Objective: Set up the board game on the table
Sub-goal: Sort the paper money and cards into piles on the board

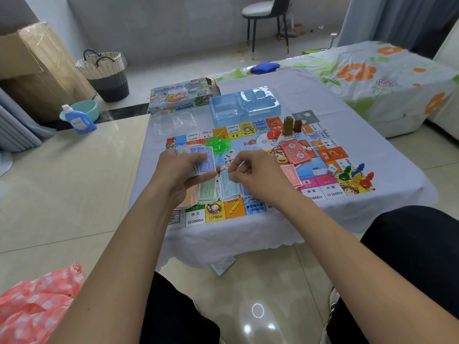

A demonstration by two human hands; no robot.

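The colourful square paper game board [270, 167] lies flat on the tabletop [347, 135], which is draped in a pale lilac cloth. The left hand [183, 175] grips a fanned stack of thin play-money notes [201, 161], blue one uppermost, thumb across the face, apparently to keep the stack ready for dealing. The right hand [253, 170] has its fingers curled, its fingertips pinching the edge of a pale blue note [227, 186] over the sorted money piles [211, 192]. These piles sit side by side by colour along the near edge of the board, evidently sorted by denomination.

Further out: a heap of translucent green plastic houses [218, 144], red and dark moulded hotel pieces [289, 126], two pink card decks [294, 151], a white die [331, 170] and glossy coloured pawns [357, 176] grouped at the right corner. Beyond the board stand an emptied clear blue plastic tray [244, 104], a crumpled clear bag [173, 121] and the printed cardboard game box [181, 96].
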